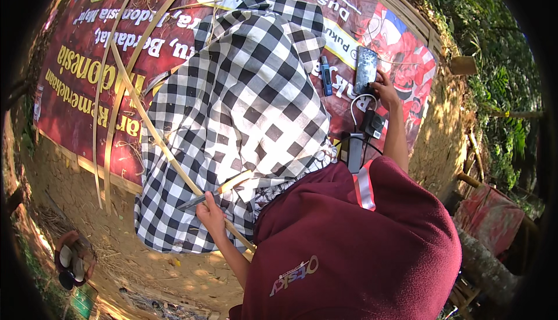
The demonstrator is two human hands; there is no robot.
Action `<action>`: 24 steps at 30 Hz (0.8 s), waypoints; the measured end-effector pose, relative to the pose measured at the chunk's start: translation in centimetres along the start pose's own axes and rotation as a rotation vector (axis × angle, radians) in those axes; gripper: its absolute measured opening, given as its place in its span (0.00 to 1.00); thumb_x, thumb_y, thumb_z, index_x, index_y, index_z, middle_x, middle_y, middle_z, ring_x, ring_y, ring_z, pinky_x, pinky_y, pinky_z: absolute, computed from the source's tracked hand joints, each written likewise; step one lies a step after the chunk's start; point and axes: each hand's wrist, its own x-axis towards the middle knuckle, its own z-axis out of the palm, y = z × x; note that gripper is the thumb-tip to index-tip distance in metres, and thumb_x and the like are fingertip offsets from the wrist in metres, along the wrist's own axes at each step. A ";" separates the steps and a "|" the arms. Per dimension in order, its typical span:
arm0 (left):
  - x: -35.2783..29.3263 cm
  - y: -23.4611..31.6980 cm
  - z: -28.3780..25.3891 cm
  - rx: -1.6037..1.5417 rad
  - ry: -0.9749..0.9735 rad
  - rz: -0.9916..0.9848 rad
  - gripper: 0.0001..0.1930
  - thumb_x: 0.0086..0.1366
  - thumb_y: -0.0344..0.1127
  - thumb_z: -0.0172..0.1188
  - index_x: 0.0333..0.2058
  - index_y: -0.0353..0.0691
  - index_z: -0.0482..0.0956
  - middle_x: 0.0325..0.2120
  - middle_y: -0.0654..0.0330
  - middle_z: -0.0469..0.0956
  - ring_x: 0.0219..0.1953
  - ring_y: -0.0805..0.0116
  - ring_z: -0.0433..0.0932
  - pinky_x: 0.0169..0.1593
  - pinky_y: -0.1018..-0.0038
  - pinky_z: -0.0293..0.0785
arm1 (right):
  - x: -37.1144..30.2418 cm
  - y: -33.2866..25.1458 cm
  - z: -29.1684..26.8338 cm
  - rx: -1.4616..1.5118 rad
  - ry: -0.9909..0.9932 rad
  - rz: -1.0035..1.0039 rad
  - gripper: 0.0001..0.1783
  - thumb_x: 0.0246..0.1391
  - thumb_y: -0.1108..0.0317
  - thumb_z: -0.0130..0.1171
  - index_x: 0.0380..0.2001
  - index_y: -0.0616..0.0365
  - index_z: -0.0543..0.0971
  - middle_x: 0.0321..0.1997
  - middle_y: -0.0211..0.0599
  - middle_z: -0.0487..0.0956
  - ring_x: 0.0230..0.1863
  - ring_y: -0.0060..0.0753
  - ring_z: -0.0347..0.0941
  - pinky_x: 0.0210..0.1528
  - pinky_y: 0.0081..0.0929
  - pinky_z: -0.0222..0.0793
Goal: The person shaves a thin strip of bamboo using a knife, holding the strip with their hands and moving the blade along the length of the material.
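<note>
My left hand is closed around a knife and a long pale bamboo strip together. The knife has a light wooden handle and a dark blade pointing left. Beneath them, a black-and-white checked cloth covers my lap. Over on the right, my right hand has its fingers curled at the lower edge of a phone with a shiny, mottled face. A white cable loops just below that hand, beside a black block-shaped device and a grey one.
A blue marker-like stick lies left of the phone. Under everything spreads a red printed banner on a bamboo platform. More bamboo strips cross its left side. Bare earth and green plants surround it.
</note>
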 end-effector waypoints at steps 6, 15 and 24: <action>-0.2 0.4 0.2 -0.013 0.013 -0.010 0.21 0.67 0.46 0.53 0.20 0.38 0.65 0.06 0.67 0.60 0.06 0.80 0.59 0.10 0.79 0.56 | 0.2 0.2 -0.1 0.004 -0.014 0.014 0.38 0.45 0.77 0.59 0.62 0.49 0.63 0.42 0.22 0.76 0.39 0.19 0.70 0.39 0.20 0.58; -0.2 0.5 0.2 -0.004 0.011 -0.006 0.22 0.67 0.46 0.53 0.19 0.37 0.65 0.06 0.67 0.60 0.06 0.79 0.59 0.10 0.79 0.56 | 0.1 0.0 0.0 0.012 -0.002 0.023 0.35 0.48 0.77 0.58 0.61 0.47 0.63 0.42 0.20 0.77 0.39 0.18 0.70 0.39 0.20 0.59; -0.1 0.3 0.1 0.033 0.018 0.000 0.23 0.67 0.47 0.53 0.18 0.37 0.63 0.05 0.65 0.60 0.06 0.77 0.60 0.10 0.78 0.56 | -0.6 -0.6 0.4 0.018 -0.001 -0.006 0.33 0.49 0.77 0.57 0.60 0.48 0.65 0.40 0.20 0.76 0.38 0.16 0.69 0.35 0.17 0.60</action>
